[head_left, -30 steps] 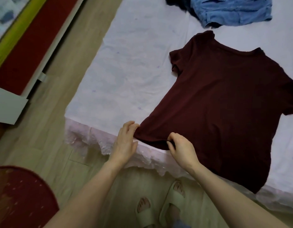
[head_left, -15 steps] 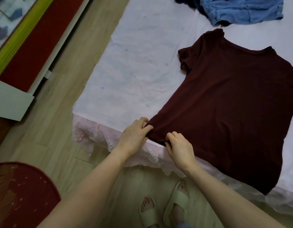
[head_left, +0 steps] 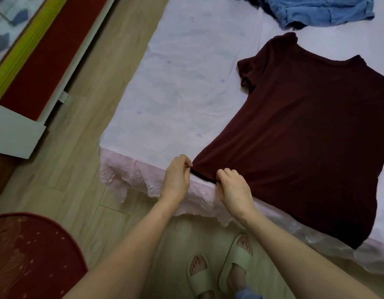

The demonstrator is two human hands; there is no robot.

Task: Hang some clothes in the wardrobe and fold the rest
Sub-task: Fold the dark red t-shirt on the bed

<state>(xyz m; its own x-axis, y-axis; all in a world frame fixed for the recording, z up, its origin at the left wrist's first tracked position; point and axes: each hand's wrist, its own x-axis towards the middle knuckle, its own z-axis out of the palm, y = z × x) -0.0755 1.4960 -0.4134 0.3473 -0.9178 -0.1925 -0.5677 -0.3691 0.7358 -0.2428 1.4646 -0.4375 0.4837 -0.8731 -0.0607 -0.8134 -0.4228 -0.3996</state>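
Since both hands pinch the same corner of the shirt (head_left: 305,143), everything else of it runs away from the grip, up and to the right across the bed (head_left: 176,83). Left hand (head_left: 177,180) has thumb & fingers closed on the very corner of the hem; right hand (head_left: 235,188) pinches the hem just beside it, a short strip of dark edge stretched between the two. Both sit at the bed's near edge, above the lace trim (head_left: 130,180). Shirt lies flat, collar at the far end, one sleeve (head_left: 247,72) sticking out toward the left, long axis hem-to-collar slanting away from the person. Rest of the hem trails off right along the bed edge, well apart from either hand, so right hand is the nearer one to slide along it. Blue clothes (head_left: 316,11) lie past the collar, not touching. My guess: next is smoothing or a lengthwise fold, w/ the cloth carried over toward the right.
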